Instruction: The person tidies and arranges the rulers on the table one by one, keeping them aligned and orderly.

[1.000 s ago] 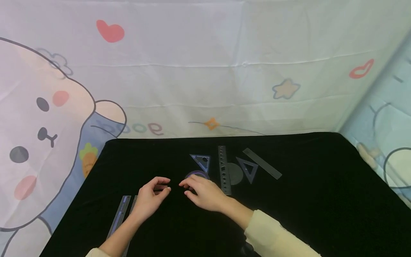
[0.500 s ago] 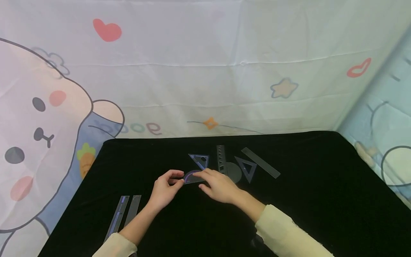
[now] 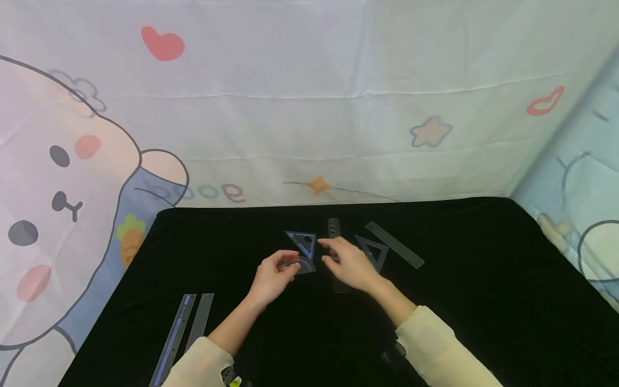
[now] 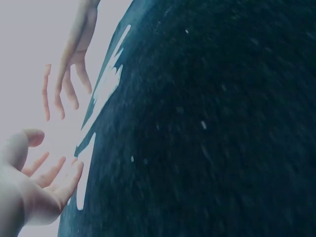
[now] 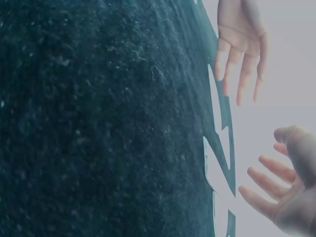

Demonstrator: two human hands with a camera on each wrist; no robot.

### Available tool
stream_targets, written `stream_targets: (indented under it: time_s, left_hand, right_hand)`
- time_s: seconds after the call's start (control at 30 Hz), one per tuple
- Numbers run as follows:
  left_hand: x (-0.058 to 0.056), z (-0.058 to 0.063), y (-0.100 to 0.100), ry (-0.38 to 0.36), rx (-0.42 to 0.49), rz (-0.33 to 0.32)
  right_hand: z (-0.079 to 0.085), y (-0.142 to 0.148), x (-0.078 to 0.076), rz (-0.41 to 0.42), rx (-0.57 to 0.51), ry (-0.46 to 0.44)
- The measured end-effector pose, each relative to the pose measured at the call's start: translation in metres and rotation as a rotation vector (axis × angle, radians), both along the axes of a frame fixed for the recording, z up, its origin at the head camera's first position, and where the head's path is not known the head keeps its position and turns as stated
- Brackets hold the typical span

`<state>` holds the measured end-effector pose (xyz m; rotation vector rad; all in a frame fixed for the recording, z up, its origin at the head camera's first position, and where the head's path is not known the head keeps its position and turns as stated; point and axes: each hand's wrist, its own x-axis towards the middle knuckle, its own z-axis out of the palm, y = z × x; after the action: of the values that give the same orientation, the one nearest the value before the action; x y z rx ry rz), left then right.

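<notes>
My left hand [image 3: 275, 275] hovers at the left side of a clear protractor [image 3: 306, 265] with a purple arc, covering part of it. Its thumb stands apart from the loosely bent fingers in the left wrist view, with nothing gripped between them. Just beyond the protractor lies a small set square [image 3: 309, 251] with blue edges. My right hand [image 3: 352, 264] is held over a stencil ruler [image 3: 333, 228] with cut-out shapes, hiding its middle. In the right wrist view the fingers [image 5: 269, 170] are spread and hold nothing. A second triangle [image 3: 379, 251] shows partly behind this hand.
A plain clear ruler [image 3: 395, 245] lies slantwise at the right of the group. Two more rulers lie side by side at the left: a blue-marked one [image 3: 174, 338] and a plain grey one [image 3: 200, 320]. All rest on a black cloth [image 3: 459, 301] before a printed curtain [image 3: 290, 107].
Both hands have moved rightward and farther from me, the left onto the protractor's side, the right from the protractor to the stencil ruler. The round disc beside it is now hidden.
</notes>
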<state>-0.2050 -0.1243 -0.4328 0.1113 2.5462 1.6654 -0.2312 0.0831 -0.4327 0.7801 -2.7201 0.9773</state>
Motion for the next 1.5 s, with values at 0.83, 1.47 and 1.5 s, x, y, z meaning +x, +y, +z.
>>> stream_targets:
  time_s: [0.83, 1.47, 1.5]
  left_hand:
    - [-0.012, 0.001, 0.05, -0.176, 0.141, -0.1]
    - [-0.016, 0.0, 0.058, -0.234, 0.18, -0.077]
    - [-0.016, 0.001, 0.058, -0.235, 0.182, -0.078]
  right_hand:
    - [0.003, 0.028, 0.001, -0.251, -0.12, -0.292]
    - [0.0, 0.022, 0.006, -0.228, -0.355, -0.587]
    - [0.0, 0.021, 0.007, -0.228, -0.354, -0.586]
